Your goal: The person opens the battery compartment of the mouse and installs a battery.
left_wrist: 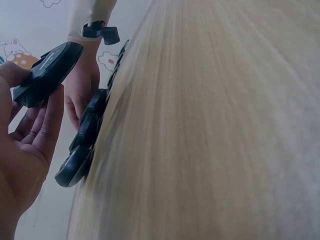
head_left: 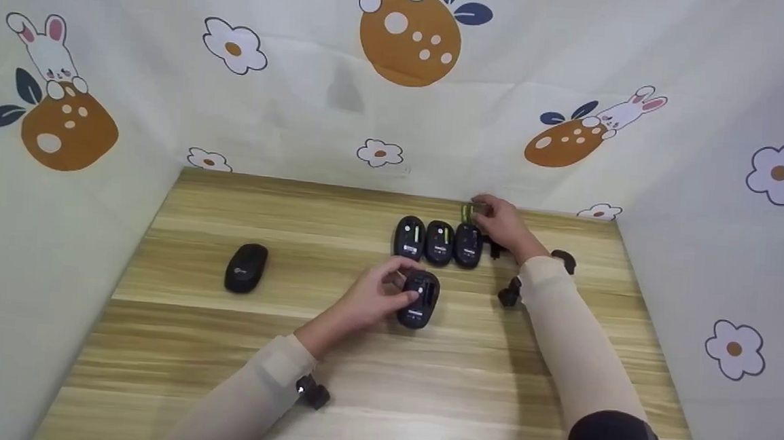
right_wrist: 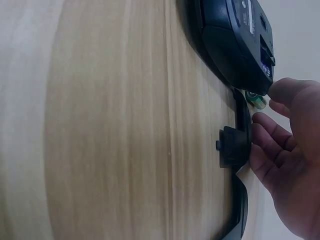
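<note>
A black computer mouse (head_left: 418,310) is gripped by my left hand (head_left: 370,293), underside up, its battery slot uncovered. In the left wrist view, thumb and fingers pinch this mouse (left_wrist: 49,75) above the table. My right hand (head_left: 503,223) is at the back of the table with loosely bent fingers. Its fingertips are right beside some green batteries (head_left: 466,213); in the right wrist view a green battery (right_wrist: 256,100) shows just past the thumb. Below that hand lie black battery covers (right_wrist: 235,147). Three upturned mice stand in a row, including the left one (head_left: 408,238) and the right one (head_left: 468,245).
Another black mouse (head_left: 246,268) lies right side up on the left of the wooden table (head_left: 173,343). Patterned cloth walls (head_left: 289,125) enclose the back and sides. Small black camera mounts (head_left: 510,292) stick out from both wrists.
</note>
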Action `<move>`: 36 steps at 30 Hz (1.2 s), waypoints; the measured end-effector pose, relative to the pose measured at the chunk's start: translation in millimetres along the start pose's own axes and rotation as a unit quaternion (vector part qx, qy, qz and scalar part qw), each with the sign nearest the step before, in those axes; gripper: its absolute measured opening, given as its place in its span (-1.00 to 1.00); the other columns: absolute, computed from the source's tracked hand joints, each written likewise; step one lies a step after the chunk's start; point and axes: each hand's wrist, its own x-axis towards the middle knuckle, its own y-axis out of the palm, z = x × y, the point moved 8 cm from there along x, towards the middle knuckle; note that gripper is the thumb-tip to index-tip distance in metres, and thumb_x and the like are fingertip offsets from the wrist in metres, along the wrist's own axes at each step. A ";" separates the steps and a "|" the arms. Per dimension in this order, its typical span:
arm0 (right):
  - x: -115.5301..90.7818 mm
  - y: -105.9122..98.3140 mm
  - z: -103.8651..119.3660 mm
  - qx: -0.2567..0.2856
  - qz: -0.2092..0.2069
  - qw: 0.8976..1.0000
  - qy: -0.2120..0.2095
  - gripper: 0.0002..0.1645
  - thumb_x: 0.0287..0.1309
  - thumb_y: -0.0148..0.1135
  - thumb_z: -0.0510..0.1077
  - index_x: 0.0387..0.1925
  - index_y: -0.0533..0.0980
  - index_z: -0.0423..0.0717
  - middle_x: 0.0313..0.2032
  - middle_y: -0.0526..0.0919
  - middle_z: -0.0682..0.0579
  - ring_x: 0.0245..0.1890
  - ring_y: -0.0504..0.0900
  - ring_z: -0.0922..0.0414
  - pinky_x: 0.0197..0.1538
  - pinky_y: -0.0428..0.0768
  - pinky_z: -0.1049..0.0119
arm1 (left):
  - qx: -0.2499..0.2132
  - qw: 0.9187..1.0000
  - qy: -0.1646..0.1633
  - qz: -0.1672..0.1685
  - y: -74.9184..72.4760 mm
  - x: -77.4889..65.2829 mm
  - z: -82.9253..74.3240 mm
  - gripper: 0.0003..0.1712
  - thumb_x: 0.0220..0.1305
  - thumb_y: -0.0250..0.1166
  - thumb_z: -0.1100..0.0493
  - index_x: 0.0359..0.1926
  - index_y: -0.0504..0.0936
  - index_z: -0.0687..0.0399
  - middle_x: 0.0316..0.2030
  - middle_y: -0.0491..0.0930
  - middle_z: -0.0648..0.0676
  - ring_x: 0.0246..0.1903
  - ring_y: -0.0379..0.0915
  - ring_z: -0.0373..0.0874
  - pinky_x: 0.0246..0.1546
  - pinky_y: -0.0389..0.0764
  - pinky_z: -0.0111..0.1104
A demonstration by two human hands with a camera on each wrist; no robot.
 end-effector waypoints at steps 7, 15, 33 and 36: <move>1.2 -0.1 -1.3 -0.015 0.001 1.000 0.002 -0.54 0.56 0.29 -0.17 0.37 0.61 -0.23 -0.15 0.70 -0.13 -0.26 0.61 0.06 -0.10 0.57 0.18 | 0.001 1.000 -0.002 0.001 -0.2 0.1 -0.1 -0.49 0.37 0.50 0.31 0.29 0.69 -0.06 0.06 0.70 0.02 -0.05 0.64 0.01 0.15 0.69 -0.06; -1.1 -2.9 -5.0 0.016 0.003 1.000 0.014 -0.58 0.55 0.34 -0.19 0.31 0.60 -0.26 -0.27 0.65 -0.08 -0.34 0.60 0.11 -0.22 0.56 0.27 | 0.000 1.000 0.003 0.004 -0.1 -0.3 -2.1 -0.48 0.37 0.50 0.33 0.31 0.68 -0.02 0.06 0.70 0.03 -0.03 0.65 0.04 0.18 0.68 -0.02; -9.2 -9.2 -14.0 0.095 -0.048 0.994 0.013 -0.45 0.29 0.55 -0.33 0.19 0.46 -0.34 -0.23 0.57 -0.06 -0.30 0.57 0.12 -0.25 0.57 0.38 | 0.010 1.000 0.021 -0.001 -0.8 0.9 -2.5 -0.50 0.36 0.50 0.34 0.29 0.69 0.05 0.03 0.71 0.03 -0.08 0.65 0.00 0.15 0.69 -0.06; -12.1 -12.0 -14.5 0.117 -0.075 0.990 0.003 -0.47 0.27 0.54 -0.38 0.15 0.46 -0.37 -0.26 0.53 -0.04 -0.36 0.54 0.13 -0.31 0.55 0.41 | 0.006 1.000 0.016 0.000 -0.9 1.0 -2.0 -0.49 0.36 0.50 0.34 0.30 0.69 0.03 0.04 0.71 0.02 -0.07 0.66 0.01 0.17 0.69 -0.05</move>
